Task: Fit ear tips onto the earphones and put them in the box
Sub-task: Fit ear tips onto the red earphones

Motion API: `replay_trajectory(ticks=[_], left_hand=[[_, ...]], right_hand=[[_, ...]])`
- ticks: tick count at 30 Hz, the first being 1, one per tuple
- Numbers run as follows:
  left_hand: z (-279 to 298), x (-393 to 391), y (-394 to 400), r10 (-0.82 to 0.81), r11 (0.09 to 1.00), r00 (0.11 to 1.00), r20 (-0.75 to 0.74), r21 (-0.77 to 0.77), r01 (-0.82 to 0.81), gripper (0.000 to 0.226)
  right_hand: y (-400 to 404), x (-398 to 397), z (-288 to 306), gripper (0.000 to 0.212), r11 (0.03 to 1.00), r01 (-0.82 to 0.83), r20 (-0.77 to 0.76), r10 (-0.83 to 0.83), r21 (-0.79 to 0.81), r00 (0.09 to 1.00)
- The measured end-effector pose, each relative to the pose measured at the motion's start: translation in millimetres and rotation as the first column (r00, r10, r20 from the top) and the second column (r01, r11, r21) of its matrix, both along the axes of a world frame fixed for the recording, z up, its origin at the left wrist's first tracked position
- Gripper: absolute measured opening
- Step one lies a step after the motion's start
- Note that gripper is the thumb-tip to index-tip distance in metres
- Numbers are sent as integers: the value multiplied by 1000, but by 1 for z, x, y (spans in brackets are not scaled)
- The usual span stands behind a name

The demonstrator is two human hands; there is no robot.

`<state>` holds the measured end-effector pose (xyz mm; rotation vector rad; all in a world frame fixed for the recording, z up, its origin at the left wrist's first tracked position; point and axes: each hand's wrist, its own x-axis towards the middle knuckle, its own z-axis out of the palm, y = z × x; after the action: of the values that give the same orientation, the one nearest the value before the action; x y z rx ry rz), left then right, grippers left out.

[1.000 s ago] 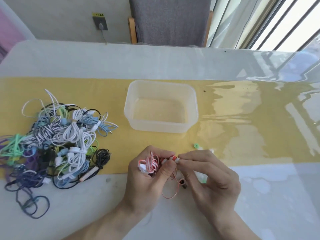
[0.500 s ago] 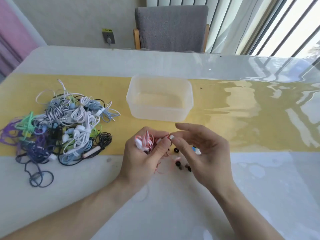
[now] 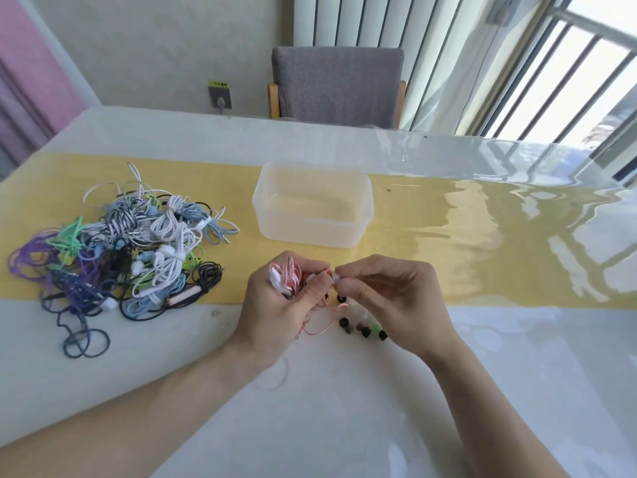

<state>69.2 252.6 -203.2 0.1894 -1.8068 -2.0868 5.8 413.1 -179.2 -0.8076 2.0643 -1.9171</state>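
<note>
My left hand (image 3: 286,305) grips a coiled pair of red-and-white earphones (image 3: 287,277), with a loop of its cord hanging down to the table. My right hand (image 3: 389,298) pinches a small white ear tip (image 3: 336,278) against the earbud held at my left thumb. Several loose black and green ear tips (image 3: 362,327) lie on the table just below my hands. The clear plastic box (image 3: 312,205) stands empty beyond my hands, on the yellow strip.
A tangled heap of earphones (image 3: 127,243) in white, blue, green, purple and black lies to the left. A grey chair (image 3: 336,84) stands at the table's far edge. The glossy table cover (image 3: 482,236) reflects the window at right.
The camera has tilted up, so more of the room shows. My right hand's fingers have closed back onto the earbud tip after spreading half a second ago. The left hand keeps its grip.
</note>
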Motion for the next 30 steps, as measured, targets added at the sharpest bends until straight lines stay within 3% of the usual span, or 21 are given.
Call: replay_trajectory(ticks=[4,9,19,25,30], left_hand=[[0,0,2,9,996,1000,-14,-84,-10,16],[5,2,3,-26,996,999,-30,-85,23,14],[-2,5,-2,-25,977,999,-37,-212,16,11],[-2,9,-1,-75,996,997,-14,-44,74,20],[0,8,-2,-112,993,993,37,46,111,9]], right_hand=[[4,-3,1,13,1000,8,67,-6,-23,998],[5,-6,3,11,998,-60,86,62,-28,994],[3,-4,1,8,994,-107,44,107,-1,993],[4,-3,-5,5,994,-107,-51,107,-1,993],[2,-2,-5,6,995,-94,-112,97,34,989]])
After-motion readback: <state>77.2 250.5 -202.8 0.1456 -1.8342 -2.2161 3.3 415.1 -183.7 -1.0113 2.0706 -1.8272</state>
